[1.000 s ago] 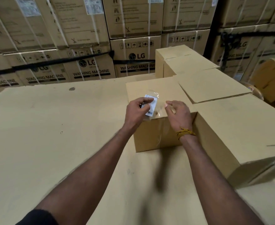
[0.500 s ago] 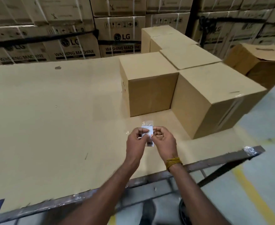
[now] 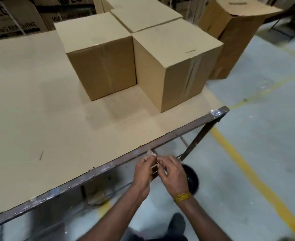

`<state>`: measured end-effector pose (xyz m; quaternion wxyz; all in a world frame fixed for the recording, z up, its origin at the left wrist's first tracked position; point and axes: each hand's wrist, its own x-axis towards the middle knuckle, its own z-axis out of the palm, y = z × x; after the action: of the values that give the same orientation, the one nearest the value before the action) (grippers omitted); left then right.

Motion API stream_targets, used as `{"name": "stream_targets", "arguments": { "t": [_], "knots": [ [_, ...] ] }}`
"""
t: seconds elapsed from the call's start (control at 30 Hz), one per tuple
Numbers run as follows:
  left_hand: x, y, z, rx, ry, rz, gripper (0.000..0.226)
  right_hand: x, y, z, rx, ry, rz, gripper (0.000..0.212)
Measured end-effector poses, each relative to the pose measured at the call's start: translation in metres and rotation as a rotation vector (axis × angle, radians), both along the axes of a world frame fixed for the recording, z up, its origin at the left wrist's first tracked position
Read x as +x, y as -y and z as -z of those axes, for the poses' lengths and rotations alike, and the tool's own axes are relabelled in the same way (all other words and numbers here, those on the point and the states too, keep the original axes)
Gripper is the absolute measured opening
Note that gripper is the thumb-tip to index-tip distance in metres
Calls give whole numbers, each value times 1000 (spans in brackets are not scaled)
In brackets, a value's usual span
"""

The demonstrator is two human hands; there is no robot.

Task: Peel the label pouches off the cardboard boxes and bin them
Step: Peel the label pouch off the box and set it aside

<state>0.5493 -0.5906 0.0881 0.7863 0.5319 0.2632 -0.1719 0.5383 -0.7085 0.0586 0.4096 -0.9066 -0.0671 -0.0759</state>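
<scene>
Below the desk (image 3: 59, 136) edge we see our left hand (image 3: 144, 171) and right hand (image 3: 172, 173) close together, fingers (image 3: 150, 158) of both pinching the crumpled label pouch (image 3: 151, 154) between them, just above a black bin (image 3: 192, 178). Farther off, cardboard boxes (image 3: 101, 54) stand on the desk.

Both forearms were bare. A yellow thread band (image 3: 182, 197) circled the right wrist. A dark shoe (image 3: 176, 223) showed below, on the floor.

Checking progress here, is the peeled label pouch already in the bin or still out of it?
Out. Both hands, left hand and right hand, pinch the label pouch by the table edge, beside the black bin on the floor.
</scene>
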Motion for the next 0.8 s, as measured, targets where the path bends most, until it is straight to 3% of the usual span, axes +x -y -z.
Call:
{"name": "stream_targets", "arguments": {
  "t": [0.27, 0.47, 0.57, 0.8],
  "knots": [
    [-1, 110, 97, 30, -354, -57, 13, -21, 112, 114, 150, -253, 227, 27],
    [0, 171, 208, 150, -489, -31, 12, -28, 159, 212, 745, -709, 707, 43],
    [0, 190, 272, 164, -553, -1, 19, -33, 174, 281, 874, -857, 893, 48],
    [16, 220, 427, 157, -668, 70, 28, -15, 188, 427, 1004, -936, 1006, 62]
  ]
}}
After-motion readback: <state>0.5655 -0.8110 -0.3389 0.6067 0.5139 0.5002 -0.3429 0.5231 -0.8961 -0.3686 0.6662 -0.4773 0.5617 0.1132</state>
